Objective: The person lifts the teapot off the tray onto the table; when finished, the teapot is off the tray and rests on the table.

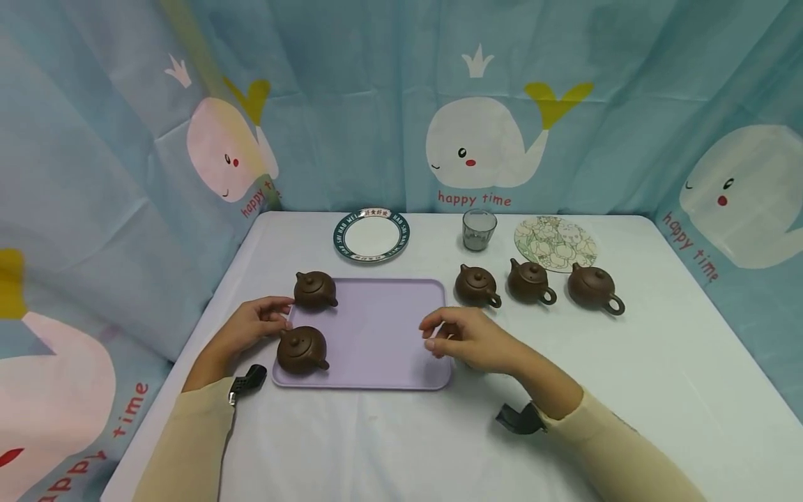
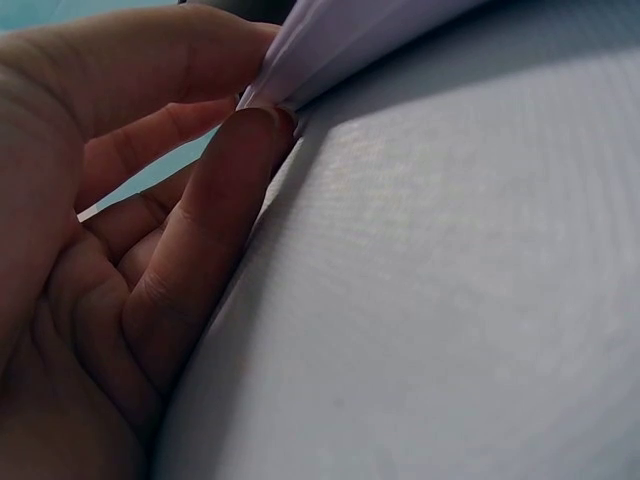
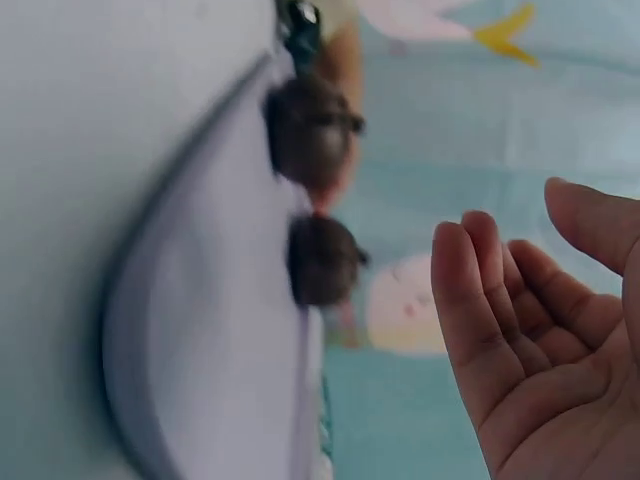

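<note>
A lilac rectangular tray lies on the white table, carrying two small brown teapots along its left side. My left hand is at the tray's left edge, beside the teapots; in the left wrist view its finger and thumb pinch the lilac tray rim. Over the tray's right edge hovers my right hand, fingers loosely bent and thumb apart. The right wrist view shows nothing between those fingers, with the tray and both teapots beyond them.
Three more brown teapots stand in a row to the right of the tray. Behind are a green-rimmed plate, a clear glass and a round patterned mat. A blue whale-print curtain hangs around the table.
</note>
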Demonstrator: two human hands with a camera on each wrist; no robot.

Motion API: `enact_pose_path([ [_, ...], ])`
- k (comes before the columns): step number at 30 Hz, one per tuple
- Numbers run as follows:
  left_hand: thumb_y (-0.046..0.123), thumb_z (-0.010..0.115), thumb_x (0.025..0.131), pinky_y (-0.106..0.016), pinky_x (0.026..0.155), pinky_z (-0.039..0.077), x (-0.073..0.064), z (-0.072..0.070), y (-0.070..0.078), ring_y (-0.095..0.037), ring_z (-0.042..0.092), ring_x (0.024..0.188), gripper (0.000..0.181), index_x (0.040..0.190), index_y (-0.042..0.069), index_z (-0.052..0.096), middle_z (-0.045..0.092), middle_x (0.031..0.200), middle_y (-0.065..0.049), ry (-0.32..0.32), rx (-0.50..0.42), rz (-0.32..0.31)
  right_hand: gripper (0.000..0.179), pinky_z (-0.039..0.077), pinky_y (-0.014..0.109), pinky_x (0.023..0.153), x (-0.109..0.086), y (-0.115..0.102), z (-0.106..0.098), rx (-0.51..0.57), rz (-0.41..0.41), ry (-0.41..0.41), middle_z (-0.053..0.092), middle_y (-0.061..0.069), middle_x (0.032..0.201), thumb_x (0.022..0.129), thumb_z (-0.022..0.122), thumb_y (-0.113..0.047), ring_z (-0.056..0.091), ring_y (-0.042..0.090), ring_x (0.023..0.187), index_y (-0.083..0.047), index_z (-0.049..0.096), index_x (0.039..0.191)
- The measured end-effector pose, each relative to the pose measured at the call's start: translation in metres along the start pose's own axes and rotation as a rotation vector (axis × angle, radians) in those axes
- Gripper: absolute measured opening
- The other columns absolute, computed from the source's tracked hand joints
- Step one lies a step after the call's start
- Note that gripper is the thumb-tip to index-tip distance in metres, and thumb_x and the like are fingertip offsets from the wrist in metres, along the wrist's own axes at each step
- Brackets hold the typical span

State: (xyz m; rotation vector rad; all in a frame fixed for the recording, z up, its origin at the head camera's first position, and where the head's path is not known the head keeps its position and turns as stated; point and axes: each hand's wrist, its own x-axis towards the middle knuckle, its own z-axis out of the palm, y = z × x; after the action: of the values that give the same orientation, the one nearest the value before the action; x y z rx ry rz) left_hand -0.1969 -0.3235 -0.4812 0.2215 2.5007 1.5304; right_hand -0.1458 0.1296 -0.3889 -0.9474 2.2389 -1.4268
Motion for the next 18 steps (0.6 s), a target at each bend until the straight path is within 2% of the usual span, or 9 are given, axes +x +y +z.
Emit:
enact_pose_path([
  [5,0.007,0.071,0.088,-0.025,0.073,0.052,-0.001,-0.003,0.002,-0.016,0.065,0.086,0.053,0.135,-0.004,0.051,0.059,0.117,-0.024,-0.006,0.008,-0.013,0.026,0.052,0.027,0.072,0.04,-0.001,0.045,-0.065,-0.012,-0.067,0.066,-0.009,0.096,0.093,0.068,-0.025,0.063,0.007,0.082,-0.011,0.066,0.115],
  [11,0.005,0.072,0.086,-0.024,0.071,0.052,-0.005,-0.006,0.006,-0.014,0.064,0.084,0.053,0.135,-0.004,0.052,0.059,0.116,-0.024,0.019,0.018,-0.012,0.034,0.049,0.02,0.071,0.081,0.001,0.094,-0.104,-0.013,-0.029,0.063,-0.013,0.094,0.091,0.07,-0.031,0.061,0.0,0.076,-0.007,0.066,0.114],
  [14,0.006,0.072,0.086,-0.025,0.071,0.051,-0.002,-0.003,0.004,-0.014,0.064,0.084,0.054,0.135,-0.006,0.051,0.06,0.116,-0.024,0.0,0.007,0.01,0.032,0.048,0.02,0.065,0.092,0.004,0.112,-0.109,0.048,-0.004,0.062,-0.013,0.088,0.089,0.072,-0.033,0.059,0.0,0.071,-0.008,0.067,0.108],
  [18,0.007,0.074,0.085,-0.026,0.071,0.051,0.0,0.0,0.002,-0.013,0.065,0.085,0.055,0.134,-0.006,0.052,0.06,0.115,-0.023,-0.004,0.008,0.015,0.028,0.046,0.019,0.061,0.103,0.009,0.13,-0.147,0.093,-0.029,0.061,-0.014,0.079,0.088,0.071,-0.037,0.057,-0.001,0.068,-0.012,0.067,0.098],
])
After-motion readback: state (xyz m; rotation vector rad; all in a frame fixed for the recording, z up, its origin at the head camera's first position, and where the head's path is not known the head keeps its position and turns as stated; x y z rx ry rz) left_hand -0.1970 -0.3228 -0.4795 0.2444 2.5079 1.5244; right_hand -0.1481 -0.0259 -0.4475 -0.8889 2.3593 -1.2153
